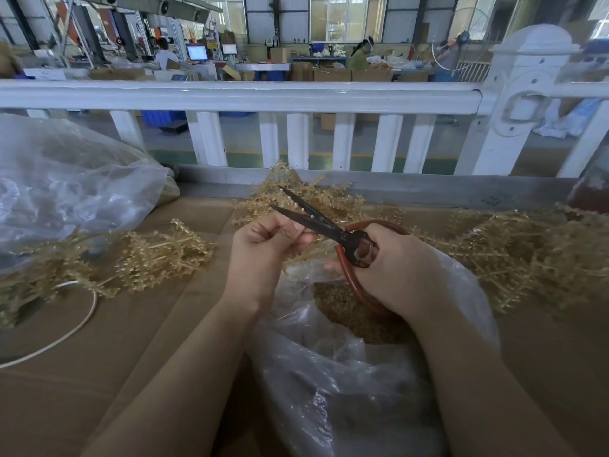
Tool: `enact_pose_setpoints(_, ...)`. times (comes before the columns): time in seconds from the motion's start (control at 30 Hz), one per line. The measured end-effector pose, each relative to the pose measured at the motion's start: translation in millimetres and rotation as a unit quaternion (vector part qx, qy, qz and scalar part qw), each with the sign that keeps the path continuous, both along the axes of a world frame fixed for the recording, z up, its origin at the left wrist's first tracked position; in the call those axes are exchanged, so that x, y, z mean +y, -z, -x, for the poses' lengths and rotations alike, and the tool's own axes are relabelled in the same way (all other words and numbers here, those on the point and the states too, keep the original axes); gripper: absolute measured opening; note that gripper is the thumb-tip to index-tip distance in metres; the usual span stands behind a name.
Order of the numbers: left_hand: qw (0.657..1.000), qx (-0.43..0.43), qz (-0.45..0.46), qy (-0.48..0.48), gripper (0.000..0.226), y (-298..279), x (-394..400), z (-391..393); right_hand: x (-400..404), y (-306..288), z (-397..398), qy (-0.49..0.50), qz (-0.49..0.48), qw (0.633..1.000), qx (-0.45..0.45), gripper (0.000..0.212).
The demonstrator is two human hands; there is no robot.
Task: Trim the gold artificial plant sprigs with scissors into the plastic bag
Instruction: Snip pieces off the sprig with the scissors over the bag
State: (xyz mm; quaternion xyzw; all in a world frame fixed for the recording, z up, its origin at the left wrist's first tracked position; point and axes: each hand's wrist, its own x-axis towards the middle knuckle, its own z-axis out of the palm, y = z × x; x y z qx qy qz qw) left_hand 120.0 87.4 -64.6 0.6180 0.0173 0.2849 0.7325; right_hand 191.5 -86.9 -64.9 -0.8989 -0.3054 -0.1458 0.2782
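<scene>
factory floor: machines (89, 31), cartons (331, 74) (workers (359, 54) behind)

- Plastic bag (346, 374) near centre, on the cardboard (115, 374).
- Scissors (324, 225) over the bag, between left hand (263, 245) and right hand (392, 268).
- Sprig piles far left (158, 255) and far right (514, 249).
- Railing (237, 95) behind.

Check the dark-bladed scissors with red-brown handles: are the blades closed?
No, the dark-bladed scissors in the right hand have their two blades spread apart in a V.
</scene>
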Motion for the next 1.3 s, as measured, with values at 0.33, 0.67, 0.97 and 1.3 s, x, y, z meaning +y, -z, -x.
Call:
enact_pose_setpoints(0.33, 1.000, -0.003, -0.027, 0.010, 0.023, -0.6, -0.1, 1.1, 0.1, 5.9, -4.3, 0.006, -0.013, 0.999, -0.029, 0.058)
enact_pose_setpoints(0.67, 0.999, -0.007, -0.037, 0.030, 0.019, 1.0, -0.3, 0.2, -0.6, 7.2, -4.9, -0.011, -0.041, 0.998, -0.038, 0.067)
enact_pose_setpoints(0.97, 0.998, -0.006, -0.040, 0.055, 0.016, 3.2, -2.1, -1.5, 1.6, 7.6, -3.9, -0.035, -0.065, 0.997, 0.007, 0.063)
enact_pose_setpoints(1.3, 0.997, -0.041, -0.046, 0.046, 0.009, 1.1, -0.4, 0.3, -2.2, 7.1, -7.9, -0.019, -0.048, 0.999, 0.011, 0.069)
